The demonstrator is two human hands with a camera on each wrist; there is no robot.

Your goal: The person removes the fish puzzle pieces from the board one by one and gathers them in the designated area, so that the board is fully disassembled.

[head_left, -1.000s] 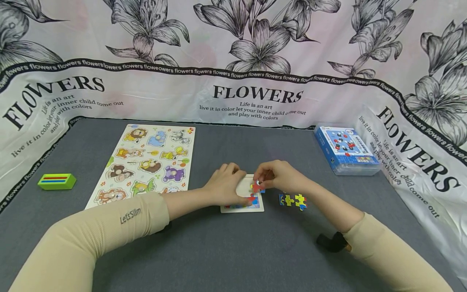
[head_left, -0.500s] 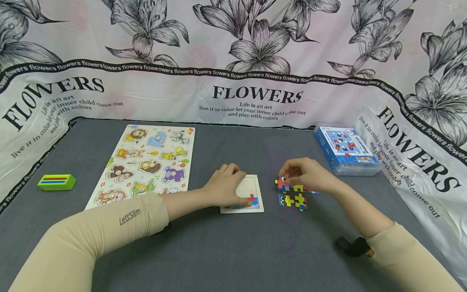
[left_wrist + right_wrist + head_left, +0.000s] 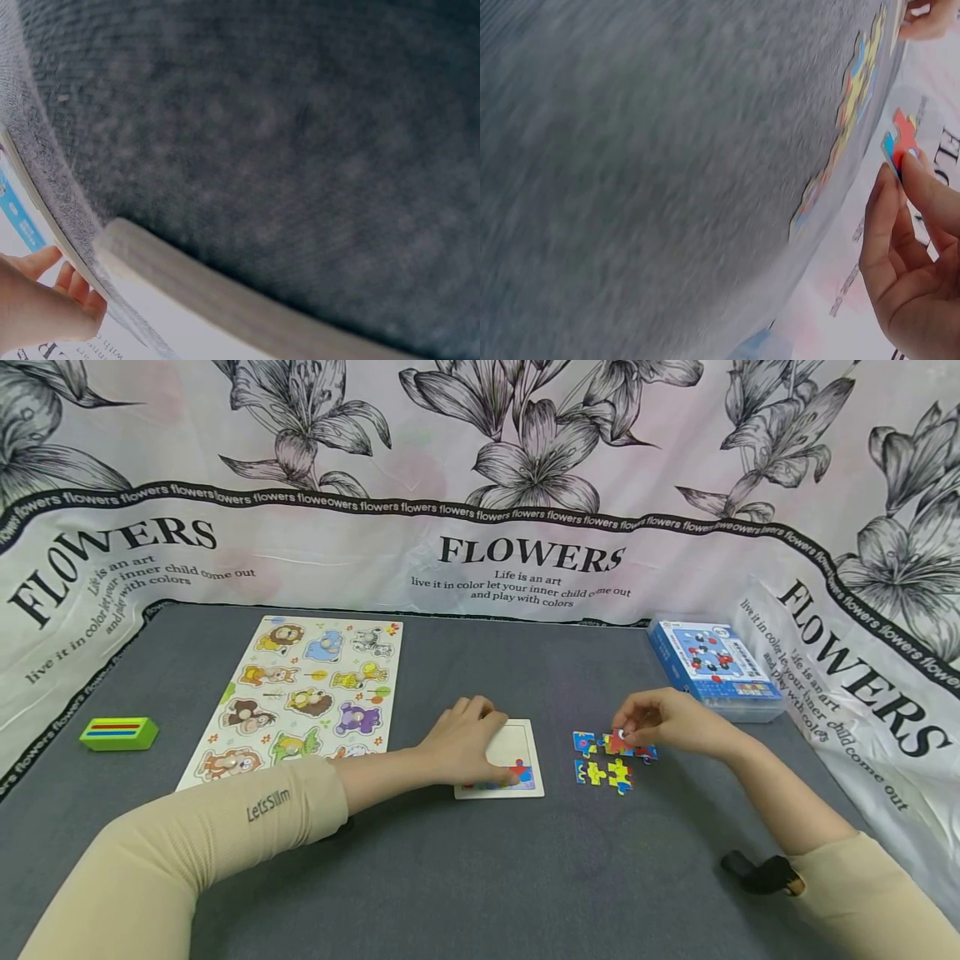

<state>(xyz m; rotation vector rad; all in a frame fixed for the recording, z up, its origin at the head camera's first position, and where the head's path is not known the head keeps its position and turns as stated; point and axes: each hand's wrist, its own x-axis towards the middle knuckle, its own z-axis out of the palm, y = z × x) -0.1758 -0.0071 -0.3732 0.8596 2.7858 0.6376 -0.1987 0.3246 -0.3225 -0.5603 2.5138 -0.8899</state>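
In the head view my left hand [image 3: 463,743] holds a small jigsaw puzzle tray [image 3: 534,745] at its left side, thumb across the lower part and bent fingers toward the far edge. Red and blue pieces [image 3: 522,772] fill part of the tray's bottom. To the right, my right hand [image 3: 667,720] pinches a red and blue jigsaw piece [image 3: 617,742] above a cluster of loose pieces [image 3: 620,774]. That pinched piece [image 3: 904,139] shows between thumb and fingers in the right wrist view. My left fingers [image 3: 75,287] meet the tray's edge in the left wrist view.
An animal picture board [image 3: 300,693] lies left of the tray, partly under my left forearm. A green block [image 3: 118,734] with coloured stripes sits farther left. At the back right stands a blue box [image 3: 712,668]. A flower-printed sheet [image 3: 525,560] hangs behind the grey table.
My right hand has moved right, away from the tray, carrying the red and blue jigsaw piece over the loose pieces. My left hand stays on the tray.
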